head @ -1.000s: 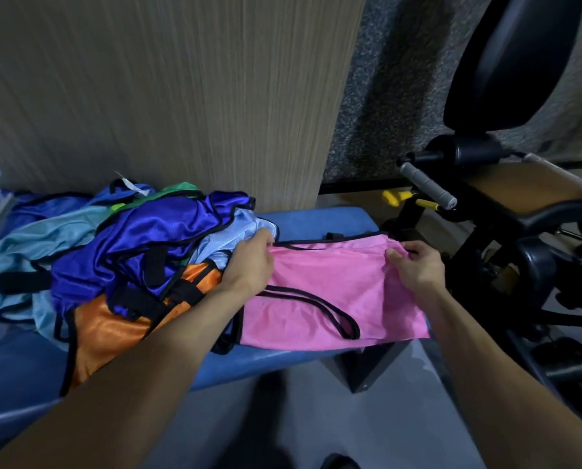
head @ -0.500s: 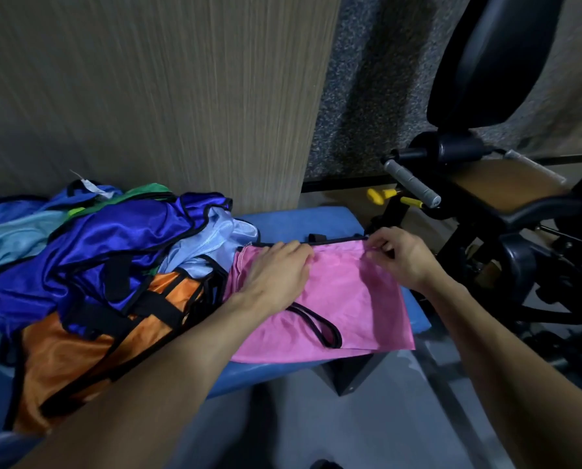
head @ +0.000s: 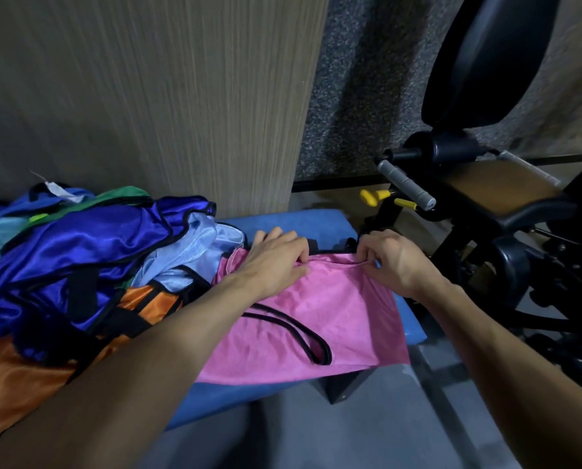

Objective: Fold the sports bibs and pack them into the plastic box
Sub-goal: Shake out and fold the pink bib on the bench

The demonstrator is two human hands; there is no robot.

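Observation:
A pink bib (head: 333, 319) with black trim lies flat on the right end of a blue padded bench (head: 296, 221). My left hand (head: 276, 258) pinches its far edge near the left corner. My right hand (head: 394, 258) pinches the same far edge near the right corner. A black-trimmed strap loop lies across the bib's front. To the left sits a heap of bibs: dark blue (head: 79, 245), light blue (head: 194, 255), orange (head: 22, 377) and green (head: 123, 194). No plastic box is in view.
A wood-grain wall panel (head: 147, 96) stands behind the bench. Black gym equipment (head: 485, 204) with a grey grip and yellow knobs crowds the right side. Grey floor (head: 316, 431) lies below the bench.
The view has shifted left to right and the box at far left has left the frame. Both hands moved closer together along the pink bib's far edge and now pinch it.

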